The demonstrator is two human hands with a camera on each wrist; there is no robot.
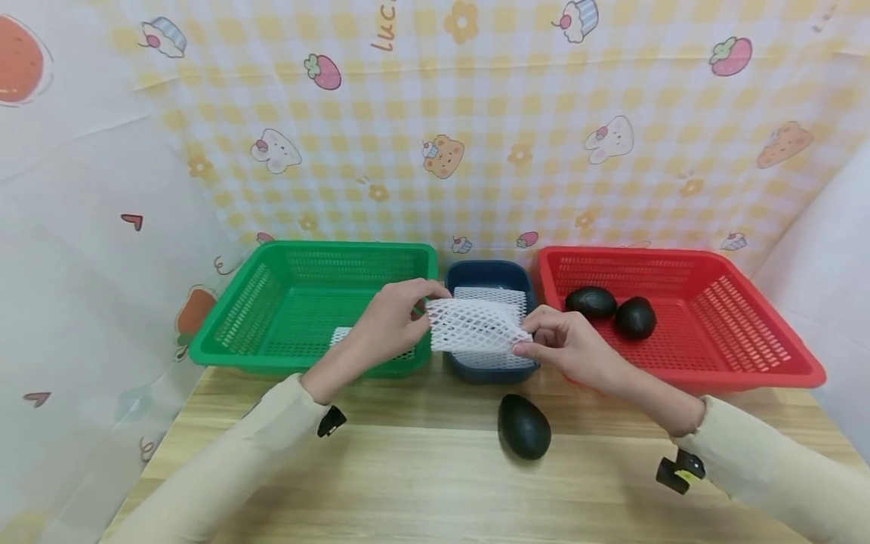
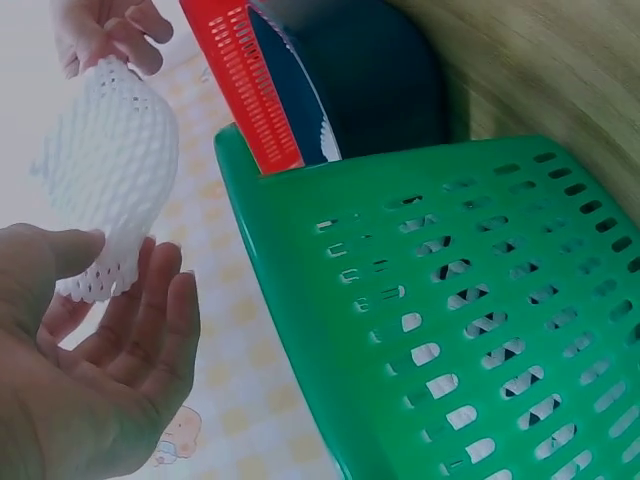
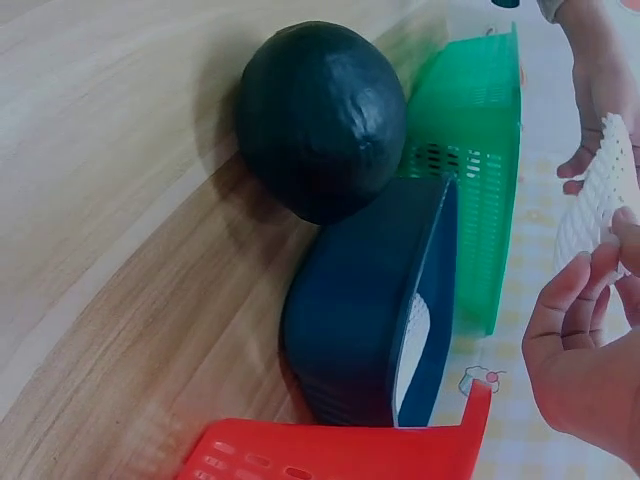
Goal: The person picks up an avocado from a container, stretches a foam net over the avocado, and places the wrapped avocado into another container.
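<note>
A white foam net sleeve [image 1: 476,325] is stretched between both hands above the dark blue bin [image 1: 492,372]. The left hand [image 1: 390,321] holds its left end, thumb on the near side and fingers behind, as the left wrist view shows [image 2: 110,370]. At the other end, the right hand [image 1: 571,344] pinches the sleeve between thumb and fingers. More white net sleeves [image 1: 503,293] lie in the blue bin underneath. A dark avocado [image 1: 524,427] rests on the wooden table [image 1: 408,483], in front of that bin; it looks large in the right wrist view [image 3: 322,120].
To the left stands a green basket [image 1: 313,368] with a white net piece [image 1: 340,334] in it, partly hidden by the left arm. The red basket [image 1: 734,381] on the right contains two dark avocados [image 1: 635,318]. A patterned cloth [image 1: 408,113] hangs behind.
</note>
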